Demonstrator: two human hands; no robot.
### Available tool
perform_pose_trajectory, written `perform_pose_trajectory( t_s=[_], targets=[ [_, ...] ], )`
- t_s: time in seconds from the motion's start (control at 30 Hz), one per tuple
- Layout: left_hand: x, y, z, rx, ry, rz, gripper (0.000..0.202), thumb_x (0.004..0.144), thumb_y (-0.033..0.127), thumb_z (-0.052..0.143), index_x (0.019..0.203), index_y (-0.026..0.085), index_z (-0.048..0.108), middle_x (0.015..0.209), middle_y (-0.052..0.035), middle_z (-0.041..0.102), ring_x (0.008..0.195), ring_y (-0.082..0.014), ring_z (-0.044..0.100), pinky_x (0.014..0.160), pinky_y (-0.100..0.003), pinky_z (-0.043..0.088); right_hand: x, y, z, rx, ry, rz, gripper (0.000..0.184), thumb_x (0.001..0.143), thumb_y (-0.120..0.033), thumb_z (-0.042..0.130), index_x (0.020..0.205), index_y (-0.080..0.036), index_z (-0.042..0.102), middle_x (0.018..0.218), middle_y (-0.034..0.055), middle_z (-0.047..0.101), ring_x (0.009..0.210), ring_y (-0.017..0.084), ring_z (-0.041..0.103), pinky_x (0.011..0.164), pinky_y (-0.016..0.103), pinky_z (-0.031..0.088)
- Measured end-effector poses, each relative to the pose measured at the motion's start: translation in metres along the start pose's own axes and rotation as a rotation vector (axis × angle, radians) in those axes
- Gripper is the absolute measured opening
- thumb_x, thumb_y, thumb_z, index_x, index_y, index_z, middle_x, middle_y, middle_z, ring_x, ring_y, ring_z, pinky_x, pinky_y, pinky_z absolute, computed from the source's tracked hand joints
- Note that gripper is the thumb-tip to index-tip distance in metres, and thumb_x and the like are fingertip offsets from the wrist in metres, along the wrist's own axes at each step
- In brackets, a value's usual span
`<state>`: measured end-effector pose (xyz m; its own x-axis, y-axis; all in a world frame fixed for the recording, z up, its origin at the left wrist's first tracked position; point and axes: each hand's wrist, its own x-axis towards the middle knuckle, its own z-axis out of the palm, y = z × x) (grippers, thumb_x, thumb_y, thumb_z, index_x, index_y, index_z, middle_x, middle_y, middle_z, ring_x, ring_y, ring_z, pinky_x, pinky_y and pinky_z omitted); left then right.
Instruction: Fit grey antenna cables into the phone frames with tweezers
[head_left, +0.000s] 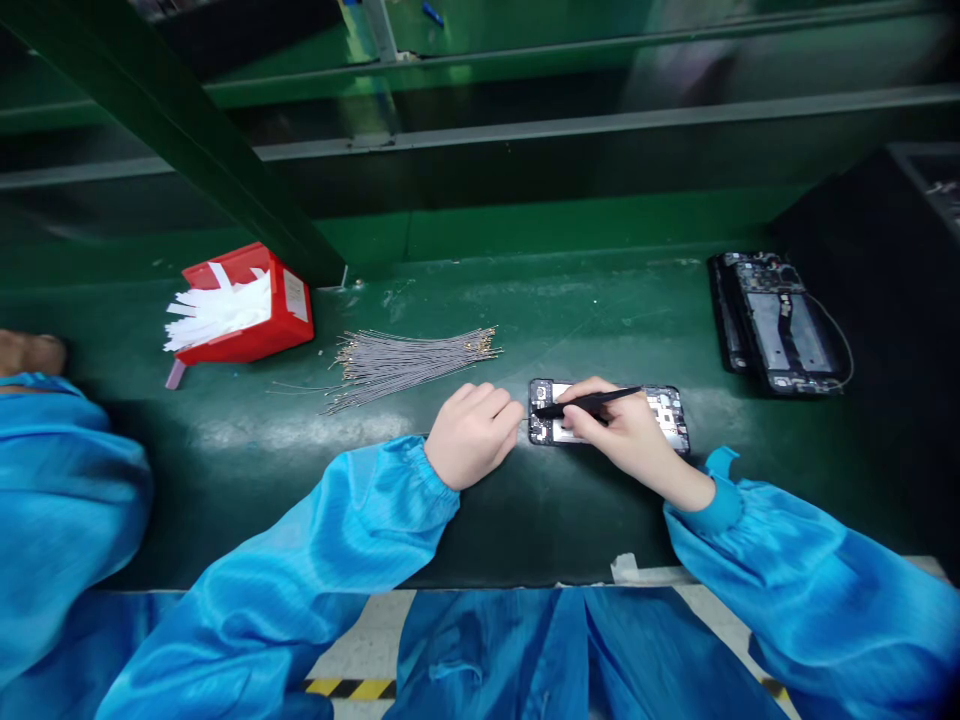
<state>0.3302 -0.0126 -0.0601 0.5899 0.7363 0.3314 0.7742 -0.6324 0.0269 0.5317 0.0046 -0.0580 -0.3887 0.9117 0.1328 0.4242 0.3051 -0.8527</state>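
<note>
An opened phone (658,400) lies flat on the green bench with its inner parts showing. My right hand (619,430) rests over it, closed around black tweezers (592,401). Their tips point left and reach the phone's left end. Beside that end is my left hand (474,432), its fingers curled shut. A faint thin line shows between its fingertips and the phone, but what the fingers pinch is hidden. Just behind my left hand lies a bundle of thin grey cables (416,358) with small gold-coloured ends.
A red bin (292,305) holding white paper strips stands at the left, near a green post (247,170). Two more opened phones (784,330) sit at the right beside a black box (877,270). Another person's sleeve (60,500) and hand are at the left edge.
</note>
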Motion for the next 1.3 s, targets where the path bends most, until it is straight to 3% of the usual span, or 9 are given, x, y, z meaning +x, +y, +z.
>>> perform_pose_trajectory(
  t_s=[0.3, 0.5, 0.6, 0.7, 0.77, 0.83, 0.97, 1.1, 1.3],
  targets=[
    [0.0, -0.001, -0.001, -0.066, -0.029, 0.004, 0.02, 0.085, 0.02, 0.04, 0.071, 0.016, 0.053, 0.067, -0.0018, 0.05, 0.066, -0.0147, 0.042, 0.061, -0.028, 0.031, -0.003, -0.008, 0.002, -0.197, -0.061, -0.336, 0.009, 0.083, -0.019, 0.046, 0.087, -0.017, 0.054, 0.073, 0.0024, 0.059, 0.061, 0.011, 0.054, 0.059, 0.022, 0.043],
    [-0.001, -0.004, -0.003, -0.185, -0.117, -0.032, 0.016, 0.084, 0.02, 0.042, 0.074, 0.016, 0.054, 0.07, -0.0019, 0.053, 0.068, -0.0142, 0.046, 0.063, -0.027, 0.035, 0.002, -0.013, 0.004, -0.244, -0.092, -0.33, 0.012, 0.084, -0.021, 0.044, 0.084, -0.017, 0.055, 0.076, 0.0037, 0.062, 0.065, 0.013, 0.056, 0.061, 0.024, 0.044],
    [-0.002, -0.009, -0.007, -0.297, -0.219, 0.028, 0.014, 0.084, 0.019, 0.042, 0.083, 0.017, 0.055, 0.077, -0.0018, 0.056, 0.073, -0.0139, 0.049, 0.067, -0.026, 0.037, -0.006, -0.007, -0.02, -0.227, 0.019, -0.21, 0.011, 0.083, -0.023, 0.045, 0.084, -0.019, 0.056, 0.078, 0.0024, 0.062, 0.068, 0.014, 0.058, 0.061, 0.023, 0.044],
    [-0.002, -0.009, -0.011, -0.277, -0.242, 0.152, 0.018, 0.087, 0.02, 0.038, 0.09, 0.018, 0.055, 0.082, -0.0027, 0.057, 0.078, -0.0148, 0.049, 0.068, -0.027, 0.036, -0.024, 0.01, -0.058, -0.424, 0.339, -0.065, 0.012, 0.083, -0.025, 0.047, 0.075, -0.019, 0.055, 0.063, 0.0023, 0.058, 0.054, 0.012, 0.053, 0.051, 0.024, 0.038],
    [-0.001, -0.006, -0.011, -0.193, -0.198, 0.232, 0.019, 0.089, 0.021, 0.037, 0.086, 0.018, 0.055, 0.081, -0.0026, 0.056, 0.075, -0.0149, 0.047, 0.066, -0.028, 0.034, -0.037, 0.023, -0.078, -0.542, 0.407, -0.012, 0.015, 0.082, -0.025, 0.049, 0.069, -0.019, 0.052, 0.053, 0.0008, 0.051, 0.045, 0.01, 0.045, 0.047, 0.025, 0.033],
    [0.001, 0.0, -0.011, -0.119, -0.151, 0.305, 0.02, 0.089, 0.019, 0.036, 0.08, 0.019, 0.054, 0.077, -0.0017, 0.054, 0.069, -0.0141, 0.045, 0.062, -0.028, 0.032, -0.044, 0.032, -0.085, -0.555, 0.37, -0.009, 0.018, 0.082, -0.027, 0.049, 0.066, -0.018, 0.051, 0.051, -0.0003, 0.049, 0.043, 0.009, 0.042, 0.045, 0.024, 0.032],
    [0.001, 0.009, -0.012, -0.044, -0.121, 0.399, 0.019, 0.089, 0.014, 0.038, 0.075, 0.018, 0.052, 0.072, -0.0012, 0.05, 0.066, -0.0135, 0.043, 0.061, -0.028, 0.03, -0.044, 0.03, -0.068, -0.398, 0.246, -0.001, 0.018, 0.083, -0.027, 0.046, 0.069, -0.017, 0.052, 0.06, -0.0003, 0.054, 0.051, 0.011, 0.049, 0.051, 0.024, 0.036],
    [0.001, 0.015, -0.016, 0.038, -0.173, 0.417, 0.017, 0.087, 0.014, 0.04, 0.074, 0.016, 0.05, 0.071, -0.0023, 0.049, 0.067, -0.015, 0.044, 0.062, -0.029, 0.032, -0.04, 0.018, -0.049, -0.177, 0.06, -0.014, 0.018, 0.084, -0.028, 0.045, 0.077, -0.016, 0.057, 0.071, 0.0018, 0.059, 0.059, 0.012, 0.054, 0.055, 0.023, 0.039],
    [0.001, 0.035, -0.023, 0.176, -0.228, 0.285, 0.012, 0.083, 0.011, 0.044, 0.071, 0.016, 0.047, 0.071, -0.0035, 0.047, 0.066, -0.0183, 0.044, 0.059, -0.032, 0.033, -0.05, 0.014, -0.039, -0.062, 0.061, -0.001, 0.015, 0.084, -0.028, 0.048, 0.085, -0.018, 0.058, 0.079, 0.0036, 0.061, 0.071, 0.015, 0.058, 0.059, 0.024, 0.043]
  ],
)
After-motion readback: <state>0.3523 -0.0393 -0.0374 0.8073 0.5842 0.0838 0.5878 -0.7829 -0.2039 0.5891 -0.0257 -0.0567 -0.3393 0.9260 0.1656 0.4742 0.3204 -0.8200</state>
